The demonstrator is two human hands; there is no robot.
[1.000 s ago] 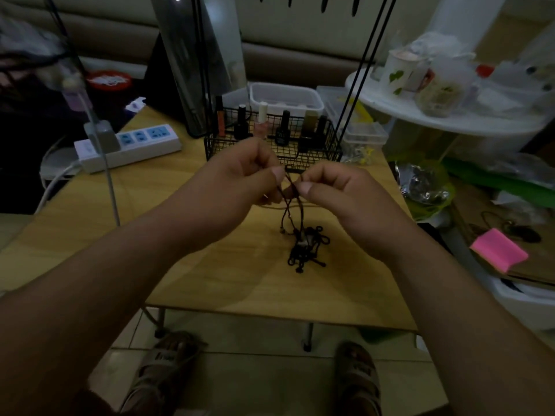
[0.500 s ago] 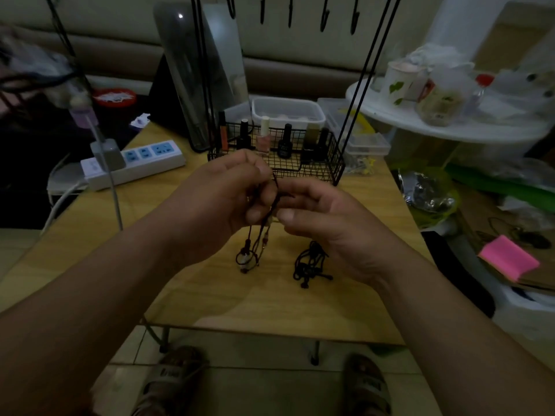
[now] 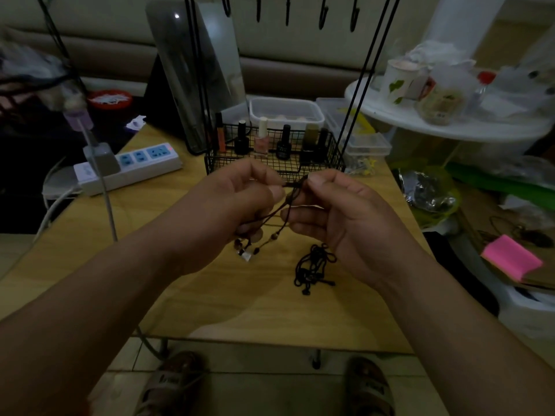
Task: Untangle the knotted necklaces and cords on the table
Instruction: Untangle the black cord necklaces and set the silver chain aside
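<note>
Above the wooden table (image 3: pixel 210 301), my left hand (image 3: pixel 237 199) and my right hand (image 3: pixel 336 211) both pinch a dark beaded necklace cord (image 3: pixel 274 216). The pinch points sit close together near the wire basket's front. The cord's beads and a pale pendant (image 3: pixel 247 256) hang below my left hand, just over the tabletop. A second tangle of black cord (image 3: pixel 313 270) lies loose on the table under my right wrist, touched by neither hand.
A black wire basket (image 3: pixel 274 165) of nail polish bottles stands behind my hands, with rack rods rising from it. A white power strip (image 3: pixel 129 169) lies at the left. Clear plastic boxes (image 3: pixel 285 111) sit at the back. A cluttered white shelf (image 3: pixel 450 127) and a pink pad (image 3: pixel 512 261) are to the right.
The beaded cord was lifted out of the black tangle and carried left, leaving that tangle on the table. Since half a second ago, my hands rose slightly and the pendant shifted.
</note>
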